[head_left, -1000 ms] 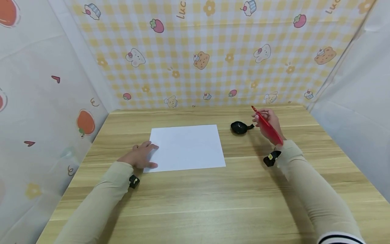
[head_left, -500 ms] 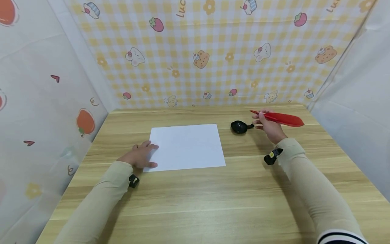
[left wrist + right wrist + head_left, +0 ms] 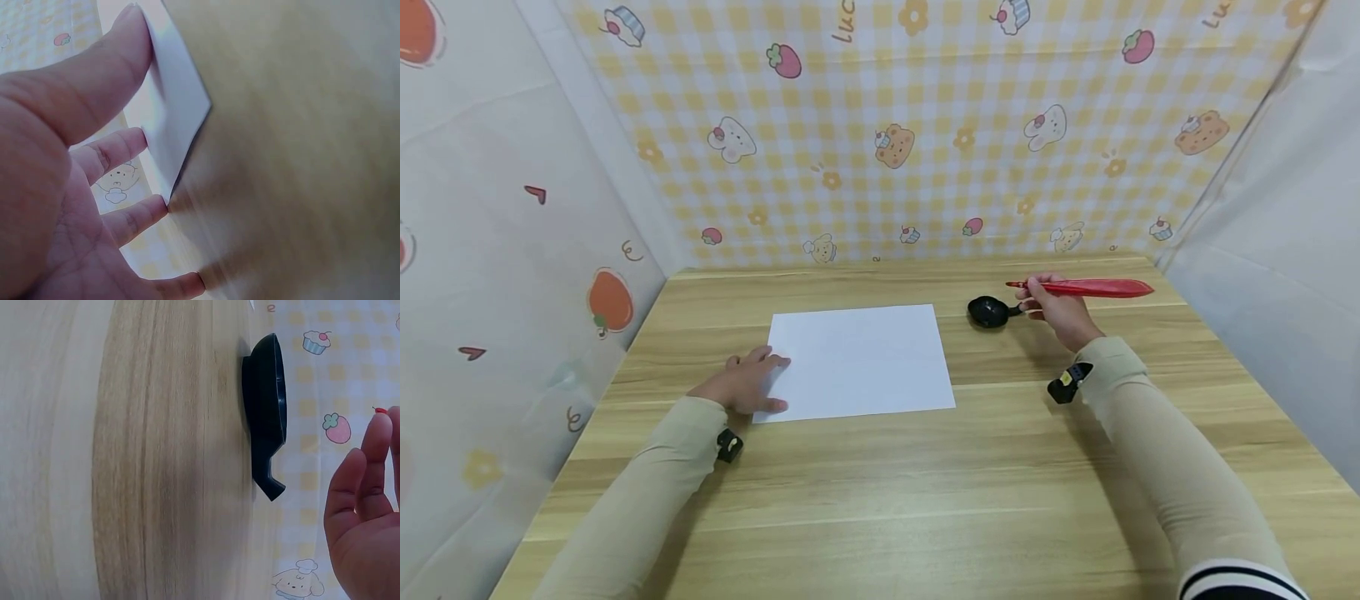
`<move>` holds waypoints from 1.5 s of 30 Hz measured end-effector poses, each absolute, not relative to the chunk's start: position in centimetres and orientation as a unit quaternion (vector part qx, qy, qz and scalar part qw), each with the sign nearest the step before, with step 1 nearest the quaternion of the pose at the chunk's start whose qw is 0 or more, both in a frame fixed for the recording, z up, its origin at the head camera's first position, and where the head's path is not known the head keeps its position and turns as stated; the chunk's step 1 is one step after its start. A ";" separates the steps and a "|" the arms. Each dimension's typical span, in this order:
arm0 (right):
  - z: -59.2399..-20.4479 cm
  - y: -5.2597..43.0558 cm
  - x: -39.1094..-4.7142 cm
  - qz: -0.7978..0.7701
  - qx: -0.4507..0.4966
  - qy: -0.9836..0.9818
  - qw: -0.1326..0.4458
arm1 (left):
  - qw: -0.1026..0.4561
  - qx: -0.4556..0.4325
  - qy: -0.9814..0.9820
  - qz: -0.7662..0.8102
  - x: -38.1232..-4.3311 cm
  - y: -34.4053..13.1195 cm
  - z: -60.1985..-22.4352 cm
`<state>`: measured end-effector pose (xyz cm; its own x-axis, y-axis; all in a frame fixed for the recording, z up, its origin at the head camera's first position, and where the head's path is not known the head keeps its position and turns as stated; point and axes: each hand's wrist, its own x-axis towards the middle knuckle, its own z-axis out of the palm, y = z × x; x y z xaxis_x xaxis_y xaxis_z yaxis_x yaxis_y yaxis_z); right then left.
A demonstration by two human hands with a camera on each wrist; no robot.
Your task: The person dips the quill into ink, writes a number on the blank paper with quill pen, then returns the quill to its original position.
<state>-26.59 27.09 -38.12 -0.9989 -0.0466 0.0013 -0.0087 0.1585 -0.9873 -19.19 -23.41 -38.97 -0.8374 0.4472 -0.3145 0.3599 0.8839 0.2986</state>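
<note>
A sheet of white paper (image 3: 865, 358) lies on the table in the head view. My left hand (image 3: 741, 385) rests on its left edge with the fingers spread; the left wrist view shows thumb and fingers at the paper's corner (image 3: 178, 94). Above the table on the right, my right hand (image 3: 1066, 318) pinches a red feather pen (image 3: 1105, 288) near its narrow end. The pen lies nearly level, point to the left and broad vane to the right. Just left of those fingers sits a small black dish (image 3: 988, 312) with a short handle; the right wrist view shows it side-on.
The wood-grain table (image 3: 887, 500) ends at a yellow checked cloth (image 3: 850, 200) behind it. White sheeting hangs on both sides. A small black camera is strapped to each wrist.
The red feather pen has swung from slanting down over the wrist to nearly level, its vane pointing right. Its point has shifted slightly left and down. The left hand and paper stay put.
</note>
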 end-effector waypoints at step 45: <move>-37.9 25.2 -28.7 -0.499 -0.010 0.858 0.118 | 0.182 0.209 0.953 0.123 -19.4 -23.3 -39.1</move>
<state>-28.73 25.20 -37.86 -0.9721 -0.1352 -0.1918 0.1000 0.5011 -0.8596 -19.43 -23.32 -39.13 -0.8461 0.4438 -0.2952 0.3539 0.8819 0.3115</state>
